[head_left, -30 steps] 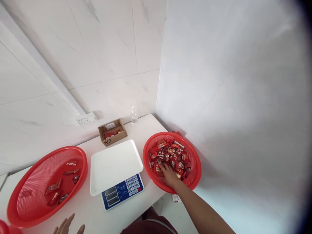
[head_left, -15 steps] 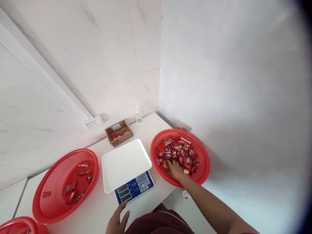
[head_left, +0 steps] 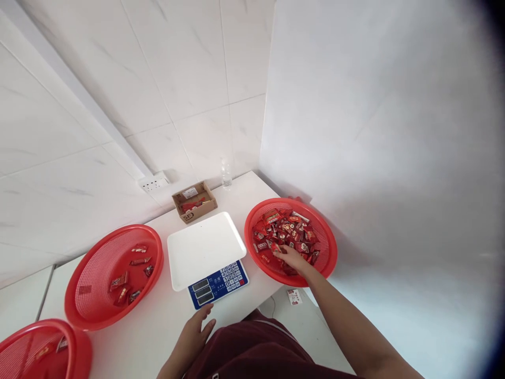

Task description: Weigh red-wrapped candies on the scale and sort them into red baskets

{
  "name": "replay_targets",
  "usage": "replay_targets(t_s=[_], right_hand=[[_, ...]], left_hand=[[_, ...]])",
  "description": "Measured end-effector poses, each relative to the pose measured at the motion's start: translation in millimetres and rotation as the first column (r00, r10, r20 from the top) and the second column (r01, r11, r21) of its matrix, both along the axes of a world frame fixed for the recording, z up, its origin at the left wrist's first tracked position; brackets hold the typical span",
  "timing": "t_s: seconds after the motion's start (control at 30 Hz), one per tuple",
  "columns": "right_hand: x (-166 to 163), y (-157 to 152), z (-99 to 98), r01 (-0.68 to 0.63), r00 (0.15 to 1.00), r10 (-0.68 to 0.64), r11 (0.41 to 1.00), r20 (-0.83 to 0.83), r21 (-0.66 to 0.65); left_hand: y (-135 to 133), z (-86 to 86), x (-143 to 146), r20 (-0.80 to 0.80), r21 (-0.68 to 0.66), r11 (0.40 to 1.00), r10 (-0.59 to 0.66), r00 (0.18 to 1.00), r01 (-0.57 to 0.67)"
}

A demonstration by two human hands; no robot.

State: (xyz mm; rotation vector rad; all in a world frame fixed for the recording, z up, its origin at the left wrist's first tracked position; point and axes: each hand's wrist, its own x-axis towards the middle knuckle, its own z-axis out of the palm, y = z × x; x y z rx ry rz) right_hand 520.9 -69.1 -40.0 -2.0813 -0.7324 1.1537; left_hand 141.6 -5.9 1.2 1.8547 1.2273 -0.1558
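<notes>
My right hand (head_left: 292, 258) is inside the right red basket (head_left: 330, 258), its fingers closed round a small red-wrapped candy (head_left: 275, 247). Under and beyond it lies a heap of wrapped candies (head_left: 288, 227), mostly red and dark red. Near the front edge of the blue-and-white digital scale (head_left: 219, 284), my left hand (head_left: 194, 331) has its thumb and fingers apart and holds nothing. The scale's white tray (head_left: 205, 250) bears no candy.
Left of the scale stands a tilted red basket (head_left: 74, 295) with several candies. Another red basket (head_left: 81, 350) is at the lower left. A small cardboard box (head_left: 201, 210) and a clear plastic bottle (head_left: 226, 176) stand by the wall.
My right hand has lifted slightly off the heap, and a red candy now shows at its fingertips. My left hand stays by the scale. The whole view has shifted a little.
</notes>
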Motion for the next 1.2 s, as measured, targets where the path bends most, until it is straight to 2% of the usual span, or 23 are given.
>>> replay_targets(t_s=[0.03, 0.1, 0.13, 0.17, 0.23, 0.33, 0.47, 0.53, 0.63, 0.7, 0.77, 0.83, 0.9, 1.0, 1.07, 1.13, 1.2], right_hand=[[-1, -4, 1.8, 0.112, 0.983, -0.109, 0.994, -0.148, 0.015], [-5, -10, 5.8, 0.341, 0.841, -0.307, 0.940, -0.445, -0.004], [-8, -12, 8.5, 0.415, 0.759, -0.356, 0.910, -0.546, -0.016], [-11, -13, 11.8, 0.445, 0.713, -0.358, 0.895, -0.602, -0.005], [-18, -11, 21.2, 0.424, 0.697, -0.275, 0.903, -0.662, 0.072], [-39, 6, 41.8, 0.300, 0.733, -0.084, 0.930, -0.675, 0.210], [-82, 51, 67.2, 0.145, 0.690, 0.134, 0.937, -0.711, 0.317], [-103, 74, 71.1, 0.123, 0.682, 0.144, 0.944, -0.717, 0.306], [-119, 92, 63.1, 0.176, 0.805, 0.006, 0.952, -0.593, 0.248], [-114, 89, 51.6, 0.183, 0.908, -0.057, 0.945, -0.415, 0.271], [-95, 74, 39.1, 0.106, 0.985, -0.061, 0.951, -0.162, 0.289], [-68, 50, 28.5, 0.008, 0.988, -0.037, 0.981, 0.147, 0.193], [-40, 23, 20.7, -0.021, 0.933, 0.002, 0.999, 0.360, 0.049], [-8, -10, 13.0, 0.041, 0.888, 0.016, 0.993, 0.459, -0.114], [0, -21, 8.6, 0.064, 0.879, 0.047, 0.975, 0.474, -0.214], [-2, -21, 5.0, 0.022, 0.889, 0.101, 0.964, 0.446, -0.263], [-10, -14, 3.0, -0.064, 0.906, 0.158, 0.968, 0.393, -0.243]], left_hand=[[-1, 1.3, -1, -0.007, -0.006, 1.000, -0.004, 1.000, 0.004], [-1, 6.0, -5, -0.029, -0.012, 1.000, -0.016, 0.999, 0.016], [-1, 9.1, -6, -0.040, -0.011, 1.000, -0.019, 0.999, 0.019], [-1, 12.5, -7, -0.049, -0.010, 1.000, -0.020, 0.999, 0.019], [0, 18.9, -8, -0.059, -0.011, 1.000, -0.022, 0.998, 0.021], [0, 24.8, -9, -0.060, -0.010, 0.999, -0.034, 0.998, 0.033], [0, 26.2, -9, -0.032, -0.011, 0.999, -0.051, 0.998, 0.051], [0, 26.9, -11, -0.018, -0.008, 0.998, -0.069, 0.997, 0.069], [1, 29.1, -16, -0.007, 0.000, 0.997, -0.080, 0.997, 0.080], [2, 30.1, -22, -0.003, -0.002, 0.998, -0.067, 0.998, 0.067], [3, 29.6, -29, -0.007, -0.004, 0.998, -0.055, 0.998, 0.055], [3, 26.7, -36, -0.015, -0.009, 0.998, -0.055, 0.998, 0.055], [3, 21.7, -41, -0.020, -0.019, 0.998, -0.054, 0.998, 0.054], [4, 13.3, -46, -0.007, -0.031, 0.998, -0.051, 0.999, 0.051], [5, 10.1, -45, 0.008, -0.034, 0.997, -0.066, 0.998, 0.066], [7, 9.9, -43, 0.017, -0.030, 0.996, -0.089, 0.996, 0.089], [10, 11.9, -40, 0.017, -0.024, 0.994, -0.106, 0.994, 0.107]])
